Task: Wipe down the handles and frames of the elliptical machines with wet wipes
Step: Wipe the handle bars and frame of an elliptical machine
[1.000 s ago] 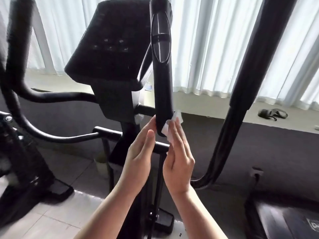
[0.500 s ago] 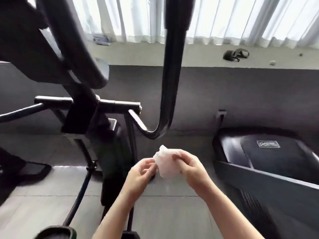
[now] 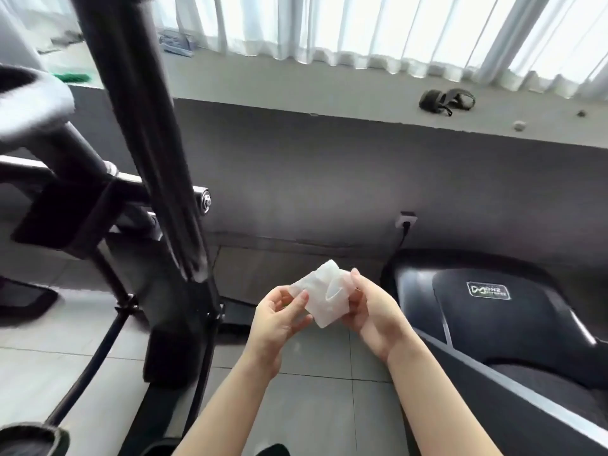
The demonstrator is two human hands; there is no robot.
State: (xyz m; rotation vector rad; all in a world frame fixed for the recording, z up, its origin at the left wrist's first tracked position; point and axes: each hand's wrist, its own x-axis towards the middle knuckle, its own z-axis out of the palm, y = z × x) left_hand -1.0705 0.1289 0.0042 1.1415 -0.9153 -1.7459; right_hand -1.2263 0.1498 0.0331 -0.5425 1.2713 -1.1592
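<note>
While clear of the handle (image 3: 141, 126), wet wipe (image 3: 324, 292) between both hands' pinching grips.

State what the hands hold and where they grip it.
A wet wipe: the left hand pinches its left edge, the right hand its right edge.

The wet wipe (image 3: 324, 296) sits between both hands, elliptical handle (image 3: 141, 126) to its left, treadmill (image 3: 493, 311) right.
</note>
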